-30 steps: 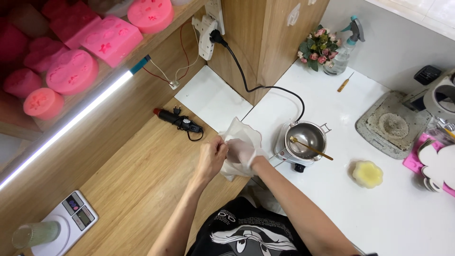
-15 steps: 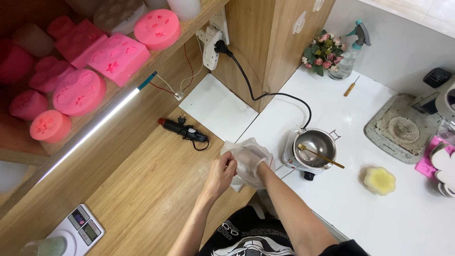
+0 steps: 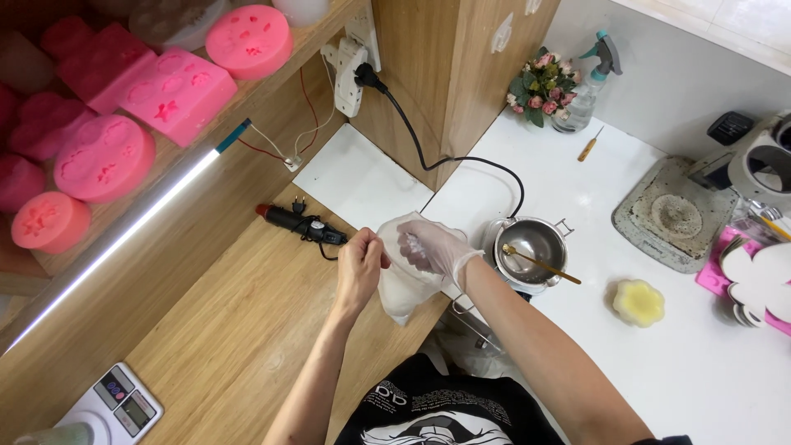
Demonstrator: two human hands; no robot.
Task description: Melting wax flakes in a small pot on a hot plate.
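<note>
glove fitting at bench edge.
left hand [image 3: 360,268] pinches clear plastic glove [image 3: 405,284] cuff; right hand [image 3: 432,247] spread inside, fingers pointing away.

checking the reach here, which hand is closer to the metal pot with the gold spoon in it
Right. The right hand, wearing a thin clear glove, is just left of the metal pot. The bare left hand pinches the glove's edge farther left, over the wooden counter.

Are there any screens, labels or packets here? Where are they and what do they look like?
Grey digital kitchen scale: bottom left on the wooden counter, flat, with a small dark screen.
Clear plastic spray bottle: back of the white counter beside the small flower bouquet, teal trigger, no label readable.
Packets: none seen.
</note>
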